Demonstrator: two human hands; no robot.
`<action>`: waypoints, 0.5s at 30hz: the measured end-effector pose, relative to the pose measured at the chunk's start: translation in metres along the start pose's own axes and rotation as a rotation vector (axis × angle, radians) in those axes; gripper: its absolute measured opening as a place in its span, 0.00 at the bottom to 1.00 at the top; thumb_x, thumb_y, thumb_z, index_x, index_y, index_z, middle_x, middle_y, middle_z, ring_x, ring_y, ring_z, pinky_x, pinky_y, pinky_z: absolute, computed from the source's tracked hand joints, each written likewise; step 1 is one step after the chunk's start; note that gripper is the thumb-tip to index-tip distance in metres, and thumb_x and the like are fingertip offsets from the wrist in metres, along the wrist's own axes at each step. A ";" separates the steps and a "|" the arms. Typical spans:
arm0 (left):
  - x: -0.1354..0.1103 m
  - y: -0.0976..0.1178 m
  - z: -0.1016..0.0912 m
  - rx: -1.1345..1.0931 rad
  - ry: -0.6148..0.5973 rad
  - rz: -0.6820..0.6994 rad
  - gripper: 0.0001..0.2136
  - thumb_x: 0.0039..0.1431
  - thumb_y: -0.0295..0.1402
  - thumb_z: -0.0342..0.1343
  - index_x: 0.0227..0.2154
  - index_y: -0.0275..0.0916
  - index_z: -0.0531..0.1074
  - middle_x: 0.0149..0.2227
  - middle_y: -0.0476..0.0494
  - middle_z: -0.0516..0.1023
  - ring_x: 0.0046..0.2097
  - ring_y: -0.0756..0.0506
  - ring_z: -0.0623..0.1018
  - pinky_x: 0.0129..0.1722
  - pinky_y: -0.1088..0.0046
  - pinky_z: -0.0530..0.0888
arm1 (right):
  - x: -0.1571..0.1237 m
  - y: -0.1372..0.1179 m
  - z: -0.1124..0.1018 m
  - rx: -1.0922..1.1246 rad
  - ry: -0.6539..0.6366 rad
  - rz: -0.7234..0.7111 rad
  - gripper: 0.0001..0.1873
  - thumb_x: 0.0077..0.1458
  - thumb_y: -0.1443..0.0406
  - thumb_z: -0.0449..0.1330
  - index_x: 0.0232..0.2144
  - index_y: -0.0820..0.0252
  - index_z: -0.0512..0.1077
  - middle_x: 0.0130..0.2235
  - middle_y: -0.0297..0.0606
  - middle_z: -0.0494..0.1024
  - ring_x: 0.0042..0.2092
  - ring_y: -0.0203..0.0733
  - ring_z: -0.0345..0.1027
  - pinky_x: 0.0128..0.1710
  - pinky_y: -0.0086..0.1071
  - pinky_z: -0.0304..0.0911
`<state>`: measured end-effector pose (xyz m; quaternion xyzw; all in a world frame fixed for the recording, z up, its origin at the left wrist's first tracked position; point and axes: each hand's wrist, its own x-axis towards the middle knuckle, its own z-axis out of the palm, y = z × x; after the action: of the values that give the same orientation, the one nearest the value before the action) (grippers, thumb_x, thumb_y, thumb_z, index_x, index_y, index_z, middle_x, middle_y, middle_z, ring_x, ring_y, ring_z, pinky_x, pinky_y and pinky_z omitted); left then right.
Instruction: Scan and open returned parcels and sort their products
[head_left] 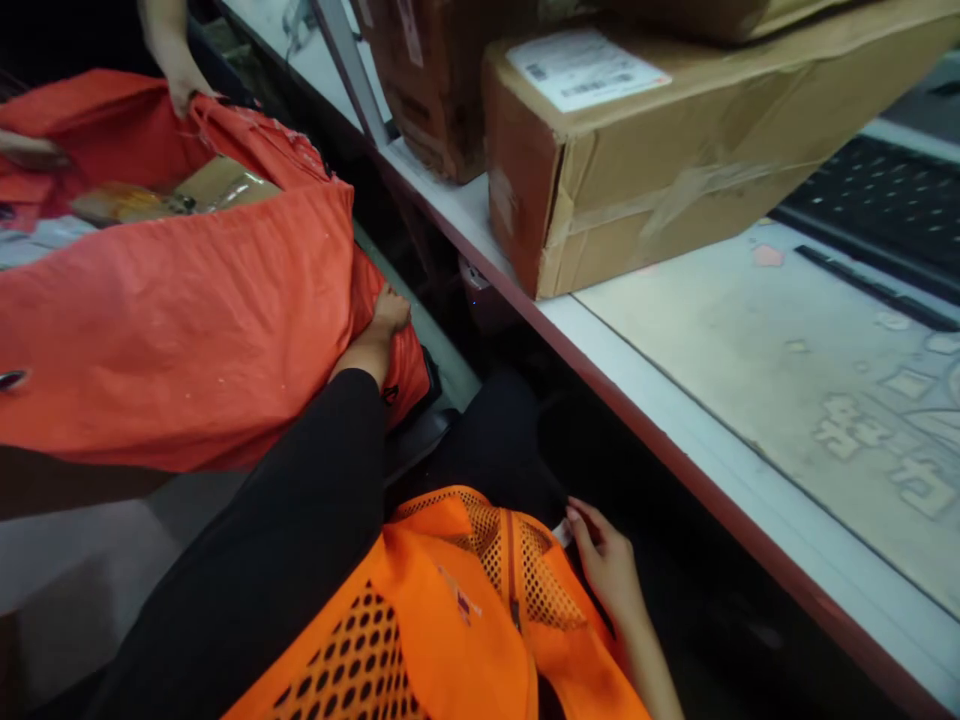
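Observation:
My left hand [388,312], at the end of a black sleeve, is closed on the right end of a large orange-red bag [202,330]. The bag's top is open, and a brown taped package [225,188] lies inside. Low in the view, beside my orange mesh vest [457,610], my right hand [604,555] is closed, with thumb and fingers pressed together. Its fingertips are against dark cloth near a small white tag [562,532]. What they pinch, if anything, cannot be made out.
Across the bag, another person's hand [184,80] holds its rim, and a second blurred hand [34,150] is at its left. On the white-edged table [675,400] to the right stand a long cardboard box [652,190], another box [431,90] and a black keyboard [885,205].

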<state>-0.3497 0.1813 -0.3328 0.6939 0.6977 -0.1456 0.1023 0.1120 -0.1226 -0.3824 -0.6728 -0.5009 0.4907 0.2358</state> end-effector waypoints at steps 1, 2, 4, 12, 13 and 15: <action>0.007 0.014 -0.007 0.004 0.003 -0.006 0.14 0.62 0.29 0.55 0.43 0.25 0.79 0.45 0.24 0.83 0.58 0.32 0.74 0.66 0.45 0.52 | -0.004 0.001 0.002 -0.001 0.015 0.012 0.34 0.56 0.41 0.59 0.48 0.60 0.83 0.46 0.50 0.86 0.44 0.55 0.82 0.45 0.44 0.78; 0.011 0.029 -0.013 0.005 0.004 -0.004 0.14 0.62 0.30 0.55 0.44 0.25 0.79 0.45 0.24 0.83 0.57 0.32 0.75 0.66 0.46 0.54 | -0.008 0.003 0.005 0.002 0.029 0.024 0.34 0.56 0.41 0.58 0.48 0.61 0.83 0.46 0.50 0.86 0.45 0.55 0.82 0.45 0.44 0.78; 0.010 0.063 -0.024 -0.014 0.006 0.033 0.14 0.64 0.33 0.56 0.44 0.27 0.80 0.45 0.25 0.83 0.55 0.32 0.77 0.63 0.50 0.60 | -0.014 0.006 0.011 0.012 0.041 0.036 0.34 0.56 0.40 0.58 0.47 0.61 0.83 0.44 0.49 0.86 0.43 0.55 0.83 0.45 0.44 0.78; -0.118 0.102 -0.094 -0.156 0.275 0.288 0.17 0.72 0.41 0.49 0.50 0.41 0.79 0.50 0.41 0.84 0.53 0.39 0.81 0.54 0.63 0.74 | 0.002 0.000 0.010 0.003 -0.045 -0.103 0.32 0.56 0.41 0.59 0.45 0.58 0.84 0.39 0.46 0.86 0.39 0.56 0.83 0.40 0.43 0.79; -0.141 0.087 -0.103 -0.196 0.357 0.302 0.17 0.72 0.41 0.48 0.49 0.41 0.79 0.50 0.41 0.84 0.53 0.39 0.81 0.54 0.63 0.74 | 0.006 -0.004 0.007 0.002 -0.054 -0.125 0.32 0.56 0.41 0.59 0.45 0.59 0.84 0.40 0.47 0.86 0.40 0.56 0.83 0.41 0.43 0.79; -0.179 0.047 -0.112 -0.289 0.550 0.236 0.18 0.72 0.42 0.47 0.48 0.41 0.80 0.51 0.42 0.84 0.54 0.39 0.81 0.57 0.63 0.75 | 0.011 -0.010 0.003 0.001 -0.066 -0.150 0.33 0.56 0.40 0.58 0.45 0.59 0.84 0.42 0.48 0.86 0.43 0.56 0.83 0.44 0.43 0.79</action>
<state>-0.2932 0.0520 -0.1687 0.7615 0.6275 0.1605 0.0239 0.1051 -0.1086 -0.3799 -0.6166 -0.5572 0.4939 0.2556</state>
